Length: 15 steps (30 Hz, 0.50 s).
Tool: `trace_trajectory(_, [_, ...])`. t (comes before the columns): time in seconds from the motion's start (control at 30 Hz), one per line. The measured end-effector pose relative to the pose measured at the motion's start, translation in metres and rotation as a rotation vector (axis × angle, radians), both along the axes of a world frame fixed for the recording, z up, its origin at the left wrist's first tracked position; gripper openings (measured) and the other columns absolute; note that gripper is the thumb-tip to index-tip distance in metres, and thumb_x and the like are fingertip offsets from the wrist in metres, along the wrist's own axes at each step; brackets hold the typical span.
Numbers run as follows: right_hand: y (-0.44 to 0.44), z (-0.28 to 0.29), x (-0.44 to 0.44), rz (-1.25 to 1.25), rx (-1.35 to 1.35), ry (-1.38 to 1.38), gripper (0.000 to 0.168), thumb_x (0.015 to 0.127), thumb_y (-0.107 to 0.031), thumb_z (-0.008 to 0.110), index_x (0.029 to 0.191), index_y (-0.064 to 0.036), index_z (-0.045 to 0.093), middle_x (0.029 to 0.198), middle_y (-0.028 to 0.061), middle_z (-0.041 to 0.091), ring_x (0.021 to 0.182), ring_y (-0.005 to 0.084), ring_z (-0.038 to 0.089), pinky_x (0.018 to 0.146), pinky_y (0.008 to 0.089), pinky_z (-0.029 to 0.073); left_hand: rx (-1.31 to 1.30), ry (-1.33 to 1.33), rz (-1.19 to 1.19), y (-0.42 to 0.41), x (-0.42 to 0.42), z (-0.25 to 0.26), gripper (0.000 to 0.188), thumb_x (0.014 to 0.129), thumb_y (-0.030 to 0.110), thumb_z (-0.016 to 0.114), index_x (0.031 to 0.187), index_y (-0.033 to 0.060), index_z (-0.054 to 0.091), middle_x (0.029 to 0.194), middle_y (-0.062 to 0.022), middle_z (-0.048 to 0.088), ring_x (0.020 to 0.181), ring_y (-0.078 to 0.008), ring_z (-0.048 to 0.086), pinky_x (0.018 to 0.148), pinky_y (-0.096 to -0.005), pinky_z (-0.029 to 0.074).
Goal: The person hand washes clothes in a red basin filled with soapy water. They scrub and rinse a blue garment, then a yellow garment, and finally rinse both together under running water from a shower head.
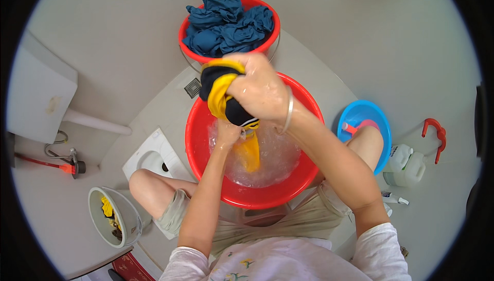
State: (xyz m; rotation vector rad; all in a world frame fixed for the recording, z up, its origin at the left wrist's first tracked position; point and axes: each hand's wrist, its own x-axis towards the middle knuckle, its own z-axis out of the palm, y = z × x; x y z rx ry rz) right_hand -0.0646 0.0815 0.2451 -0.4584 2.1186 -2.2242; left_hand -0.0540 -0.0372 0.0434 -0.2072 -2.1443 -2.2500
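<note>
My right hand (pixel 260 90) grips a bunched yellow and black cloth garment (pixel 220 88), raised over the far part of a large red basin (pixel 254 202). Lower down, my left hand (pixel 228 134) is closed around the same garment, just above the water. The cloth looks twisted between the two hands. From below my left hand a yellow end hangs down into or just over the water (pixel 278 161), which is rippled and cloudy. A pale bangle circles my right wrist.
Beyond the basin stands a red bucket (pixel 276 30) heaped with dark blue cloth (pixel 227 30). A blue basin (pixel 386 138) and plastic jugs (pixel 411 171) are at right. At left are a squat toilet (pixel 154 157), a floor drain (pixel 192 88) and a grey bucket (pixel 96 219) holding clothes.
</note>
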Motion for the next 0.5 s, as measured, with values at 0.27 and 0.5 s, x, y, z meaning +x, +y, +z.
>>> trace_trajectory(0.27, [0.070,0.000,0.007,-0.149,0.370,0.136,0.025,0.068,-0.004,0.056,0.091,0.003,0.063,0.077,0.0163,0.065,0.068,0.0194,0.064,0.065,0.0305,0.050,0.437,-0.330,0.085,-0.013,-0.026,0.052,0.016,0.091,0.016,0.055,0.102,0.0050,0.061,0.086,-0.0012,0.063,0.068,-0.0096,0.058,0.061,-0.0249,0.047])
trace_trajectory(0.5, [0.070,-0.108,0.004,-0.201,0.901,0.304,0.083,0.059,-0.016,0.079,0.131,-0.003,0.042,0.127,0.0218,0.049,0.117,0.0339,0.049,0.100,0.0375,0.039,0.123,-0.188,0.046,0.014,-0.026,0.053,0.017,0.087,0.009,0.059,0.100,-0.0001,0.064,0.093,-0.0031,0.066,0.083,-0.0111,0.061,0.074,-0.0267,0.049])
